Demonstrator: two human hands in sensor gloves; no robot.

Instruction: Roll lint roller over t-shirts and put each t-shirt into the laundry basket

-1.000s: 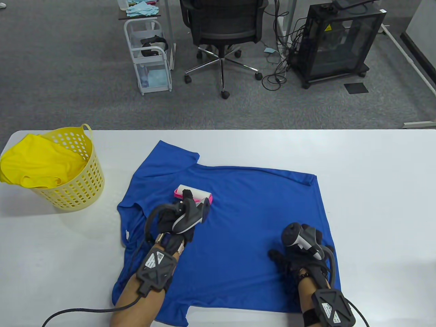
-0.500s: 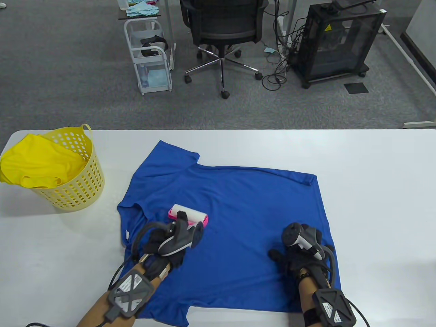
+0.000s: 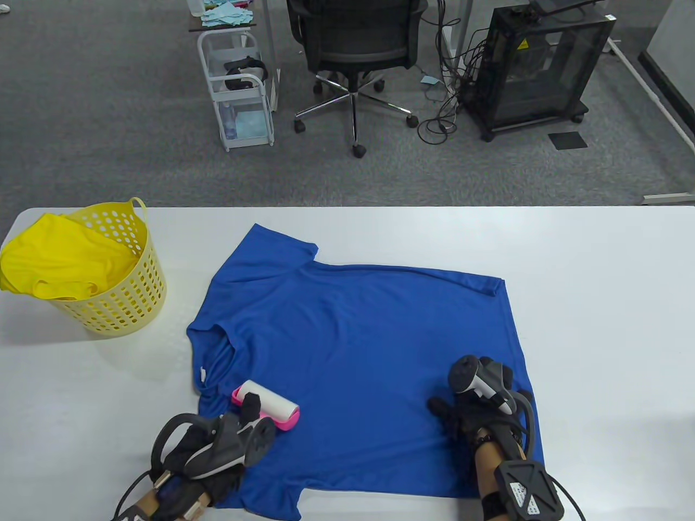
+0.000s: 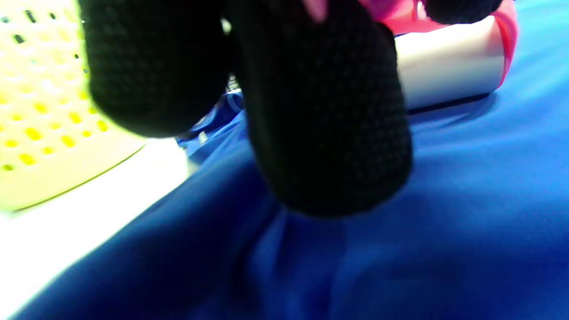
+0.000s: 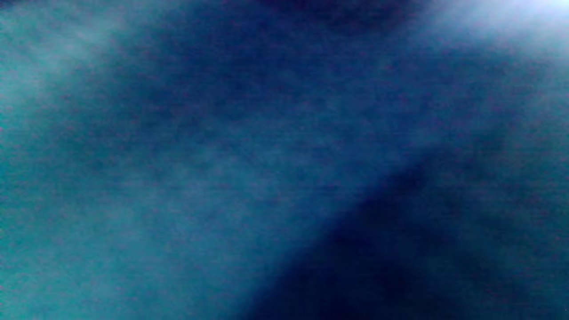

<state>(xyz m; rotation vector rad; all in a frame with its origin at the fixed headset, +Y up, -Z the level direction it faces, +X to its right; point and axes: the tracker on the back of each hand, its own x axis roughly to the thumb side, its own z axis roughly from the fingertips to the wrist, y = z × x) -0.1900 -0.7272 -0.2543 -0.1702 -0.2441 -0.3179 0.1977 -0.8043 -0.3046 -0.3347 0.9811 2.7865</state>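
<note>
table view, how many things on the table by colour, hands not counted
blue: 1, the blue t-shirt
yellow: 2, the laundry basket and the yellow t-shirt in it
pink and white: 1, the lint roller
total: 4

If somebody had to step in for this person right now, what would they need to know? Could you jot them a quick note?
Left hand: grips the lint roller, which rests on the blue t-shirt at its near left part, beside the collar.
Right hand: rests on the shirt's near right corner, pinning it; its fingers are mostly hidden.
Laundry basket: far left of the table, with a yellow t-shirt already in it.
Left to do: finish rolling the blue shirt, then put it into the basket.
</note>
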